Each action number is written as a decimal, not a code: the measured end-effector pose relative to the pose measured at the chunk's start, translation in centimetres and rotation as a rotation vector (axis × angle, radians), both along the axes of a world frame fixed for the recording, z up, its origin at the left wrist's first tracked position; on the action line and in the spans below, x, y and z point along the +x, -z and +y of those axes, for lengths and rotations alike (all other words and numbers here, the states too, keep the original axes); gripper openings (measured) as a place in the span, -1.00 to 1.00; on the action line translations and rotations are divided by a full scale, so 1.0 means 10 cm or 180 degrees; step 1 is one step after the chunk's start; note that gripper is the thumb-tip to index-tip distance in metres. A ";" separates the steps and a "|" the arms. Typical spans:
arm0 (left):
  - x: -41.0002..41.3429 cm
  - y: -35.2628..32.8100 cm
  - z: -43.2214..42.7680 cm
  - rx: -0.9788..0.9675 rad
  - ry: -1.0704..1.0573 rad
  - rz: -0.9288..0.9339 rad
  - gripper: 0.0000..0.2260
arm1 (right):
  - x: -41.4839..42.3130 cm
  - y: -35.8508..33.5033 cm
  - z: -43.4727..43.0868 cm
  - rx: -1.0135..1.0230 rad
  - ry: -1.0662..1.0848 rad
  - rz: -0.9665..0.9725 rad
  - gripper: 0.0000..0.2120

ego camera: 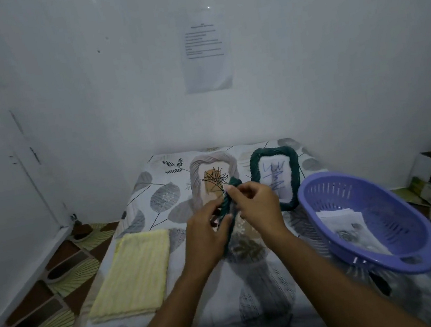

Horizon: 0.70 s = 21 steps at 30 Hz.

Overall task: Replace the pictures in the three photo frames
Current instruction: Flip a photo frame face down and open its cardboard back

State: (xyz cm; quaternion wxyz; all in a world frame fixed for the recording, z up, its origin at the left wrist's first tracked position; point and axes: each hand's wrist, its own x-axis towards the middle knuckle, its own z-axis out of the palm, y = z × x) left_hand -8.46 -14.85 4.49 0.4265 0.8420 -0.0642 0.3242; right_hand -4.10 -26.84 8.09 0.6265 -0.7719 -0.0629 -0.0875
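Clamped edge-on between fingers (pixel 238 197) of left hand (pixel 207 237) and right hand (pixel 260 208): dark green frame (pixel 226 208), raised off the surface (pixel 266 288), probably to reach its back. Beyond the fingers, grey frame (pixel 195 177) and second green frame (pixel 255 169) flat; rightward, basket (pixel 332 175) of pictures (pixel 354 224).

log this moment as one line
phase: handling held green frame | left hand: grips it | right hand: pinches it | grey frame, far green frame: lying flat, pictures in | basket: papers inside

What lies where on the surface (pixel 253 295)
The towel (pixel 134 272) lies near left; the basket (pixel 321 187) sits right, papers (pixel 352 230) in it. Far back lie the middle frame (pixel 195 177) and, to its right, the right frame (pixel 255 169); before them the left hand (pixel 204 236) and right hand (pixel 258 207) hold the third frame (pixel 226 205).
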 end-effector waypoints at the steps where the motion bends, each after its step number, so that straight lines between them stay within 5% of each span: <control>1: -0.02 -0.02 -0.01 0.0103 0.0062 0.0030 -0.74 | 0.01 -0.01 -0.02 0.0077 0.0038 0.0088 -0.75; 7: -0.02 -0.10 0.11 0.0542 0.0625 0.0503 -0.72 | 0.05 -0.05 -0.15 0.0205 0.0050 0.0106 -0.95; 11: 0.07 -0.16 0.30 0.0323 -0.0034 0.0341 -0.59 | 0.08 -0.04 -0.24 0.0425 -0.0116 0.0245 -0.92; 15: 0.06 -0.13 0.39 -0.0703 0.0306 0.1233 -0.35 | 0.05 -0.01 -0.33 0.0760 -0.0323 0.0428 -0.86; 21: -0.01 0.07 0.31 -0.0768 0.0102 0.0903 -0.44 | 0.00 0.25 -0.38 0.0702 -0.0019 0.0451 -0.86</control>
